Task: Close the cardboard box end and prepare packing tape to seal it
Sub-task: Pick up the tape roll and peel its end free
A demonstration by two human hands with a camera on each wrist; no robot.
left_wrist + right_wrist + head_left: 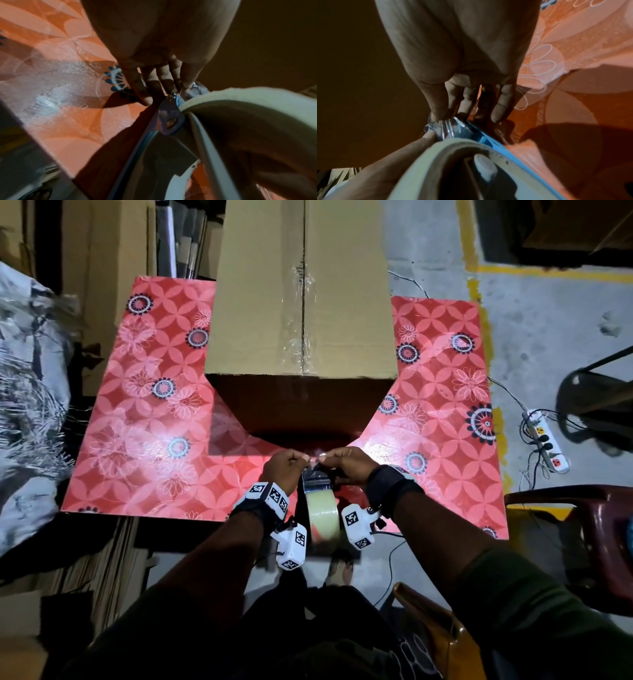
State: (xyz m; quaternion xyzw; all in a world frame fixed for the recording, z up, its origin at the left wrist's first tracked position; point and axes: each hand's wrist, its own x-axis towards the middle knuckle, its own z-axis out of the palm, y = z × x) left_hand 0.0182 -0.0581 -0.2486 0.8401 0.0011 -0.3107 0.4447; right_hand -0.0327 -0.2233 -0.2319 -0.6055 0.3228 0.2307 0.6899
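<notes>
Head view: the cardboard box (pixel 301 302) is lying on the red table (pixel 137 405), its near end seemingly closed. The tape's free end (pixel 313 458) is being pinched by both the left hand (pixel 282 470) and right hand (pixel 349 465) above the dispenser (pixel 322 508); sealing is judged still pending.

Matt brown cardboard box (pixel 301 285), glossy clear tape (pixel 322 510), shiny patterned tablecloth (pixel 137 419).
</notes>
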